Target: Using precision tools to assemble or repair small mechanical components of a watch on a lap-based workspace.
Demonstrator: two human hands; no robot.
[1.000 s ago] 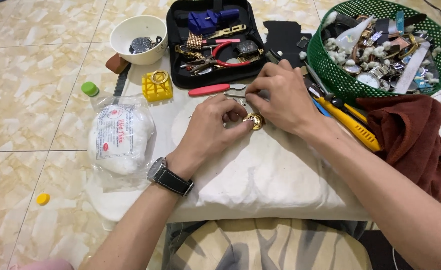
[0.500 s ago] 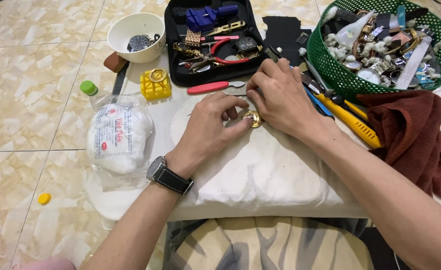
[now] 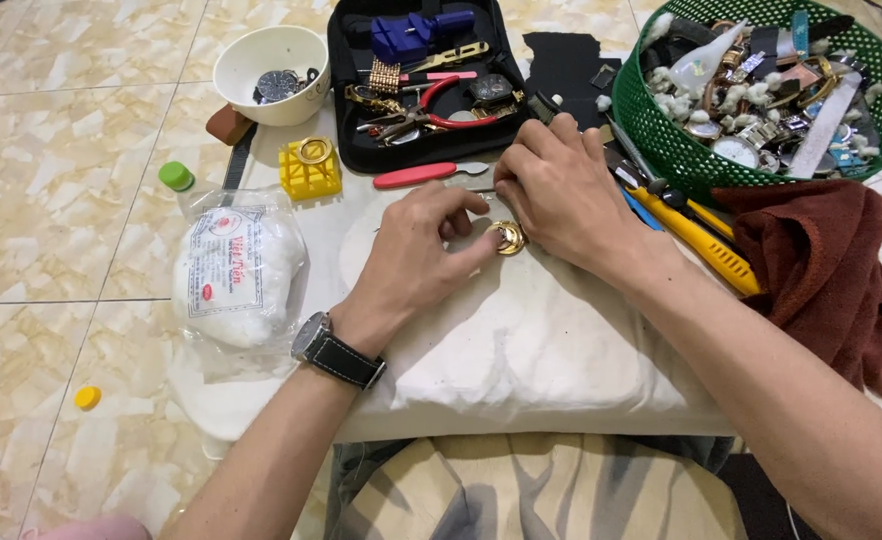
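Floor: beige marbled tile. On it, one white cushion (image 3: 521, 350) serving as the work surface, across the person's lap.

Centre of cushion: one small gold watch case (image 3: 508, 237). Left hand (image 3: 416, 255), one wristwatch on a black strap at its wrist (image 3: 336, 350), fingers curled narrow, thumb and forefinger tips pinching the left edge of the case. Right hand (image 3: 561, 190) cupped over the case from the right, fingers bent close and touching it; whether it also holds a tool, cannot tell.

Count, far side of cushion:
- 1 open black tool case (image 3: 416, 75), holding 1 blue tool, 1 red-handled pliers, several small metal parts, number unclear.
- 1 red-handled tool (image 3: 421, 176), lying just in front of the case.
- 1 yellow block (image 3: 310, 170) with 1 gold ring on top.
- 1 white bowl (image 3: 271, 60), watch parts inside.
- 1 green basket (image 3: 761, 90), heaped with watches and straps, too many to count.
- 1 yellow-handled tool (image 3: 706, 240) beside 1 dark red cloth (image 3: 821, 270).

Left of cushion: 1 bag of white cotton (image 3: 233, 275); 1 green cap (image 3: 175, 176); 1 yellow cap (image 3: 87, 398) on the tile, well apart.
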